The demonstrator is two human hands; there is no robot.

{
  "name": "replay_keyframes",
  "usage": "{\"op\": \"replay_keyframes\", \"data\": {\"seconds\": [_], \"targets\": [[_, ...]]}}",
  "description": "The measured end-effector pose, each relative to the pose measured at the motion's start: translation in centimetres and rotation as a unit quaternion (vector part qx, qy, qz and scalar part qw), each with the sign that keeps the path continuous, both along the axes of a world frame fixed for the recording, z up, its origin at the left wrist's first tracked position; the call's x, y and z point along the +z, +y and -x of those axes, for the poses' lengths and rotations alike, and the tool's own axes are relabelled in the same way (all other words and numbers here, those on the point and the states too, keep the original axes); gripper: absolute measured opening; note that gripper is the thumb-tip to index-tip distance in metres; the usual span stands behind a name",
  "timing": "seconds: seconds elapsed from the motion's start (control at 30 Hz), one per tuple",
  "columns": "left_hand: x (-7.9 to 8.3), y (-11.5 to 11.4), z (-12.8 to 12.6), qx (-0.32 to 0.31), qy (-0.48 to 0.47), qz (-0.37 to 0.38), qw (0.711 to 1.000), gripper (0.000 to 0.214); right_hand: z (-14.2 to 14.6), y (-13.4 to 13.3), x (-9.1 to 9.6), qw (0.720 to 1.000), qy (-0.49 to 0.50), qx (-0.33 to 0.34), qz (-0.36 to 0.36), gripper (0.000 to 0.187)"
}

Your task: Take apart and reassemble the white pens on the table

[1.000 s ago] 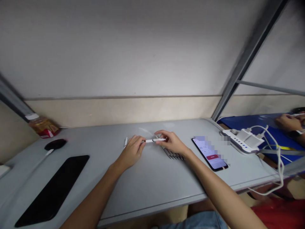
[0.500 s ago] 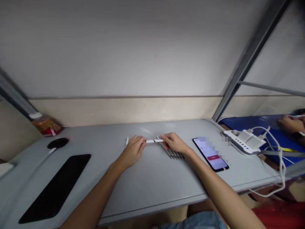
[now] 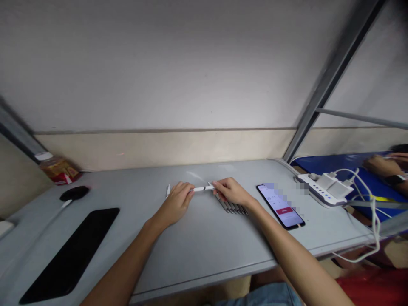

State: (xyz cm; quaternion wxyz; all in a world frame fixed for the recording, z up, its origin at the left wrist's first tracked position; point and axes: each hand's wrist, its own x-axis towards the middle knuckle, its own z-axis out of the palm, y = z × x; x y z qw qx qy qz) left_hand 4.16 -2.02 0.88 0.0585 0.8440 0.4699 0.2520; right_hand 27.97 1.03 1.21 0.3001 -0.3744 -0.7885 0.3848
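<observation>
A white pen (image 3: pixel 200 188) with a dark band is stretched level between my two hands, just above the grey desk. My left hand (image 3: pixel 179 197) pinches its left end, and my right hand (image 3: pixel 230 190) has closed fingers on the right end. Beneath and beside my right hand several pens (image 3: pixel 232 208) lie side by side in a slanted row, their upper parts partly covered by the hand. Another white pen (image 3: pixel 168 190) pokes out behind my left hand, mostly hidden by it.
On the right lie a lit phone (image 3: pixel 280 206) and a white power strip (image 3: pixel 321 189) with plugged chargers and looping cables. To the left are a black mat (image 3: pixel 72 253), a black round charging pad (image 3: pixel 74 194) and a bottle (image 3: pixel 59 168). Another person's hand (image 3: pixel 381 165) rests over a blue surface.
Both hands still grip the pen, almost in the same place. The view has shifted slightly, and the other person's hand at far right has moved a little left.
</observation>
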Motion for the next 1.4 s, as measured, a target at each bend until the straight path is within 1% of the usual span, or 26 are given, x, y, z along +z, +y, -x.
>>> {"op": "replay_keyframes", "data": {"seconds": [0.03, 0.07, 0.1, 0.17, 0.23, 0.27, 0.33, 0.37, 0.43, 0.53, 0.6, 0.63, 0.7, 0.83, 0.9, 0.97, 1.0, 1.03, 1.07, 1.13, 1.17, 1.23, 1.27, 1.3, 1.33, 1.4], "targets": [[0.0, 0.0, 0.0, -0.001, -0.001, 0.001, 1.0, 0.025, 0.0, 0.0, 0.0, 1.0, 0.0, -0.003, 0.003, 0.041], [0.0, 0.0, 0.0, 0.0, -0.001, 0.001, 1.0, 0.025, 0.0, 0.0, 0.1, 1.0, 0.007, -0.005, -0.005, 0.038], [0.0, 0.0, 0.0, 0.003, 0.0, 0.001, 1.0, 0.026, 0.1, -0.1, 0.1, 1.0, 0.017, -0.006, -0.024, 0.034], [-0.1, 0.0, 0.1, 0.007, 0.006, 0.003, 1.0, 0.026, 0.1, -0.1, 0.2, 0.998, 0.028, -0.002, -0.06, 0.035], [-0.1, 0.0, 0.1, 0.005, 0.012, 0.006, 1.0, 0.027, 0.2, -0.1, 0.3, 0.998, 0.012, 0.001, -0.065, 0.025], [-0.1, 0.0, 0.1, 0.001, 0.014, 0.008, 1.0, 0.027, 0.2, -0.2, 0.3, 0.998, -0.004, -0.003, -0.06, 0.028], [-0.1, 0.0, 0.1, -0.004, 0.015, 0.009, 1.0, 0.028, 0.3, -0.2, 0.2, 0.998, -0.03, -0.014, -0.058, 0.043], [-0.1, 0.0, 0.1, -0.004, 0.014, 0.009, 1.0, 0.028, 0.3, -0.2, 0.3, 0.997, -0.035, -0.019, -0.067, 0.043], [-0.1, 0.1, 0.2, 0.003, 0.01, 0.011, 1.0, 0.029, 0.3, -0.2, 0.3, 0.994, -0.026, -0.021, -0.105, 0.03], [-0.3, 0.2, 0.5, 0.01, -0.002, 0.027, 1.0, 0.031, 0.4, -0.3, 0.5, 0.985, -0.018, -0.007, -0.172, 0.035], [-0.4, 0.4, 0.6, 0.002, -0.013, 0.045, 0.999, 0.03, 0.5, -0.5, 0.6, 0.981, -0.027, -0.005, -0.194, 0.023], [-0.4, 0.5, 0.7, -0.002, -0.017, 0.051, 0.999, 0.029, 0.6, -0.6, 0.6, 0.98, -0.034, -0.008, -0.196, 0.021], [-0.5, 0.6, 0.9, 0.002, -0.014, 0.048, 0.999, 0.026, 0.8, -0.9, 0.6, 0.981, -0.047, -0.016, -0.187, 0.024], [-0.4, 0.7, 1.0, 0.024, 0.022, -0.001, 0.999, 0.021, 1.2, -1.1, 0.4, 0.987, -0.057, -0.021, -0.151, 0.028], [-0.2, 0.5, 0.8, 0.026, 0.023, -0.012, 0.999, 0.022, 1.4, -1.0, 0.3, 0.994, -0.023, -0.033, -0.102, 0.03], [0.1, 0.2, 0.5, 0.022, 0.0, -0.003, 1.0, 0.021, 1.7, -0.9, 0.1, 0.997, 0.06, -0.043, -0.016, 0.031], [0.3, 0.1, 0.4, 0.016, -0.016, 0.006, 1.0, 0.022, 1.8, -0.8, 0.1, 0.991, 0.119, -0.037, 0.039, 0.031], [0.4, 0.0, 0.2, 0.008, -0.032, 0.014, 0.999, 0.023, 2.0, -0.7, 0.2, 0.977, 0.194, -0.029, 0.089, 0.029], [0.6, -0.1, 0.1, -0.001, -0.046, 0.02, 0.999, 0.025, 2.1, -0.6, 0.2, 0.952, 0.271, -0.023, 0.139, 0.028], [0.7, -0.1, 0.1, -0.009, -0.061, 0.022, 0.998, 0.029, 2.3, -0.5, 0.3, 0.885, 0.402, -0.005, 0.234, 0.028], [0.7, 0.0, 0.2, -0.002, -0.061, 0.016, 0.998, 0.031, 2.2, -0.4, 0.4, 0.85, 0.45, 0.002, 0.273, 0.028], [0.5, 0.3, 0.5, 0.04, -0.042, -0.012, 0.998, 0.032, 2.1, -0.3, 0.4, 0.796, 0.507, 0.017, 0.33, 0.027], [0.3, 0.5, 0.7, 0.073, -0.023, -0.028, 0.997, 0.033, 2.0, -0.2, 0.4, 0.779, 0.523, 0.023, 0.346, 0.028], [0.1, 0.7, 0.9, 0.109, 0.0, -0.039, 0.993, 0.033, 1.8, -0.1, 0.4, 0.768, 0.532, 0.028, 0.355, 0.03], [0.0, 0.9, 1.2, 0.148, 0.022, -0.047, 0.988, 0.033, 1.7, -0.1, 0.4, 0.763, 0.536, 0.029, 0.359, 0.033], [-0.3, 1.1, 1.6, 0.212, 0.059, -0.043, 0.974, 0.035, 1.5, -0.1, 0.5, 0.763, 0.537, 0.026, 0.359, 0.036]]}}
